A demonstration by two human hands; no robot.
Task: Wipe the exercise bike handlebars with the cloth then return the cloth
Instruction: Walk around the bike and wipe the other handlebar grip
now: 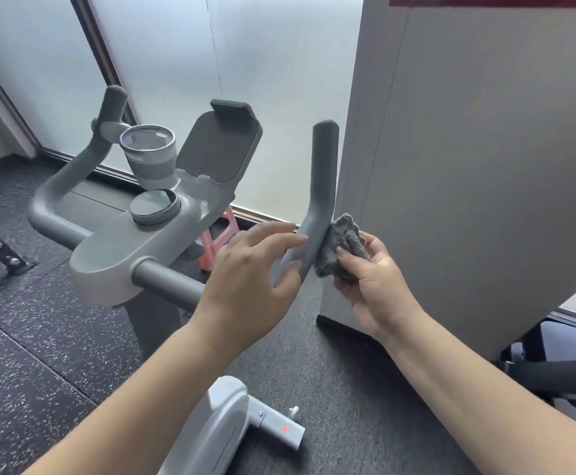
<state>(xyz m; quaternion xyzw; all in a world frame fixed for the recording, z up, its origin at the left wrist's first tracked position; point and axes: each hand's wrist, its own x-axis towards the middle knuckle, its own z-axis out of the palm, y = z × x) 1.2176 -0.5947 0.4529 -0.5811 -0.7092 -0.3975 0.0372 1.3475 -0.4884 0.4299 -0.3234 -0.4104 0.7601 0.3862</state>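
The grey exercise bike handlebars spread across the middle of the view. The right handlebar (322, 173) rises upright beside a white panel; the left handlebar (74, 169) curves up at the far left. My right hand (372, 286) grips a crumpled grey cloth (339, 243) and presses it against the right side of the right handlebar's bend. My left hand (255, 272) is on the same bend from the left, thumb under it, fingers stretched over the top.
The grey console (135, 248) carries a round dial (154, 205), a cup holder (149, 152) and a dark tablet holder (218, 149). A white panel (468, 166) stands close on the right. Speckled black floor lies below, with a pink stool (219, 241) behind the bar.
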